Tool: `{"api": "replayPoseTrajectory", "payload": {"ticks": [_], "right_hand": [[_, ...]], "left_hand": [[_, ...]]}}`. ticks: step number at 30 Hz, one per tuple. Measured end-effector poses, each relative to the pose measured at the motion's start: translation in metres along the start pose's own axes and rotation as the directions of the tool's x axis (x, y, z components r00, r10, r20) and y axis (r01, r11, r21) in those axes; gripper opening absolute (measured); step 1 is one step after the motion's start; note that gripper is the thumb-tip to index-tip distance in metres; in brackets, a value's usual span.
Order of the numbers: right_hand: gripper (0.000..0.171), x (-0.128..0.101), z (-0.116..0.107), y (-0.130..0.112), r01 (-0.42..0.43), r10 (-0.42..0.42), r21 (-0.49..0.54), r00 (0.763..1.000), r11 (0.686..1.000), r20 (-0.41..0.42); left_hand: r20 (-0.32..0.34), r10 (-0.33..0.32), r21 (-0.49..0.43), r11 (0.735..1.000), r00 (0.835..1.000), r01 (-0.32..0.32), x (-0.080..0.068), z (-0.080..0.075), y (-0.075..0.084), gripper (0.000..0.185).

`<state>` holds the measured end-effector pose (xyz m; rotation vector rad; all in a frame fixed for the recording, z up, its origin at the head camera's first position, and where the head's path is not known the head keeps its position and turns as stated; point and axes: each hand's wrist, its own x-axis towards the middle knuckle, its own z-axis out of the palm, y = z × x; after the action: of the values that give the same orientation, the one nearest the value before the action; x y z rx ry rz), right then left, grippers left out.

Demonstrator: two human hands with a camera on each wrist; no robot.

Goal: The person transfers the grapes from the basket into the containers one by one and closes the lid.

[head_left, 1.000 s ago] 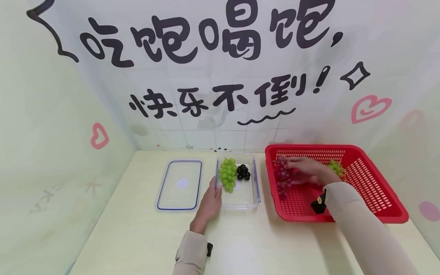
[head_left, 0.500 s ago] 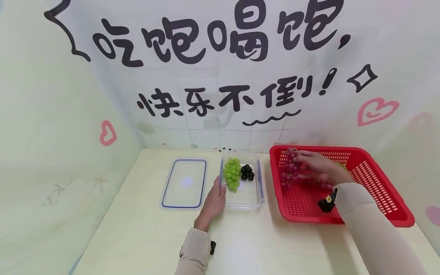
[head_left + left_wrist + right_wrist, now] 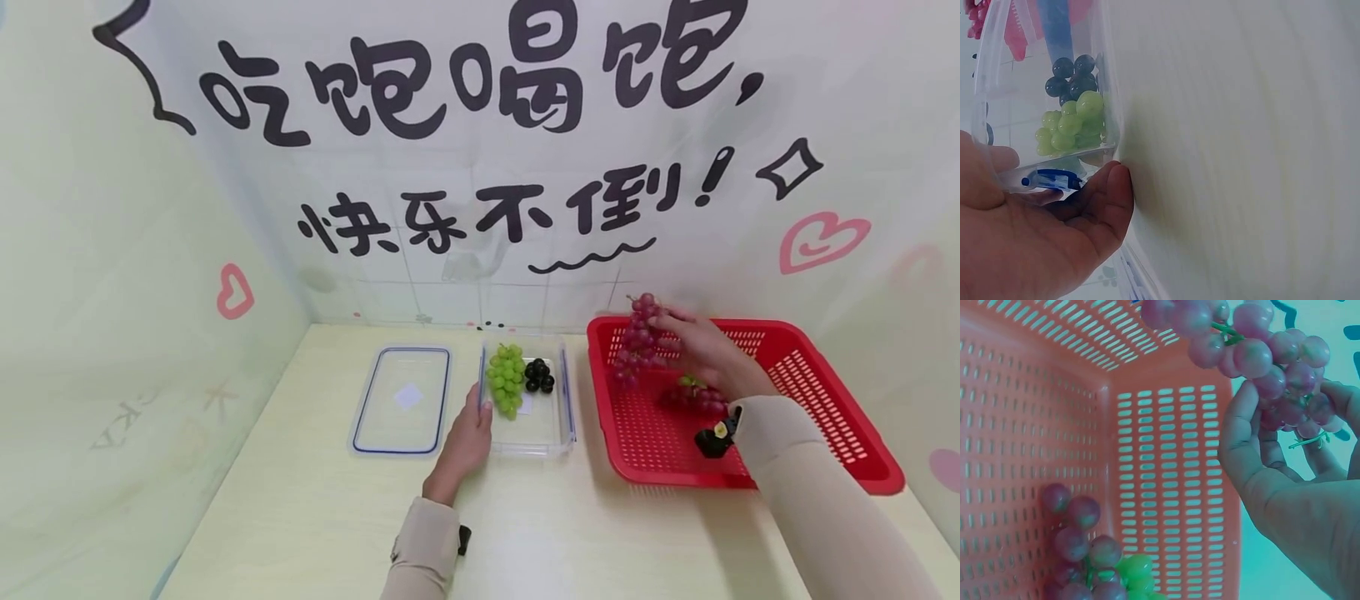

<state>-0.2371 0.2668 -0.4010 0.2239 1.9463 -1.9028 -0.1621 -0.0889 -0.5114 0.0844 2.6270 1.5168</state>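
My right hand (image 3: 701,350) holds a bunch of red grapes (image 3: 639,337) above the left part of the red basket (image 3: 750,325). In the right wrist view the thumb and fingers pinch the bunch (image 3: 1291,381) near its stem end. My left hand (image 3: 467,433) grips the left side of a clear plastic food container (image 3: 543,429). Inside that container lie a green grape bunch (image 3: 506,379) and a small cluster of black grapes (image 3: 539,377). The left wrist view shows the left fingers (image 3: 1110,194) curled by the container's blue-edged latch (image 3: 1057,179).
More red grapes (image 3: 701,398) lie in the basket, with green grapes (image 3: 1138,572) beside them. Left of the container, a clear lid with a blue seal (image 3: 402,417) lies flat on the pale table (image 3: 300,517). A printed wall sheet (image 3: 450,292) stands behind.
My right hand has lifted the red grape bunch up from the basket and slightly away from me. Other red grapes now show below. The left hand stays at the container; the head view shifted slightly.
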Motion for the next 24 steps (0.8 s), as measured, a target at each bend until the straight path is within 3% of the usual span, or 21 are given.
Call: {"api": "replayPoseTrajectory", "payload": {"ticks": [10, 24], "right_hand": [[0.064, -0.002, 0.018, -0.01, 0.039, -0.041, 0.063, 0.999, 0.997, 0.026], [0.051, 0.007, 0.055, -0.016, 0.047, -0.04, -0.095, 0.997, 0.994, 0.067]], "left_hand": [[0.001, 0.004, 0.001, 1.0, 1.0, -0.004, -0.001, 0.0, 0.001, 0.052], [0.002, 0.006, 0.008, 1.0, 1.0, -0.006, 0.0, 0.001, 0.0, 0.052]]}}
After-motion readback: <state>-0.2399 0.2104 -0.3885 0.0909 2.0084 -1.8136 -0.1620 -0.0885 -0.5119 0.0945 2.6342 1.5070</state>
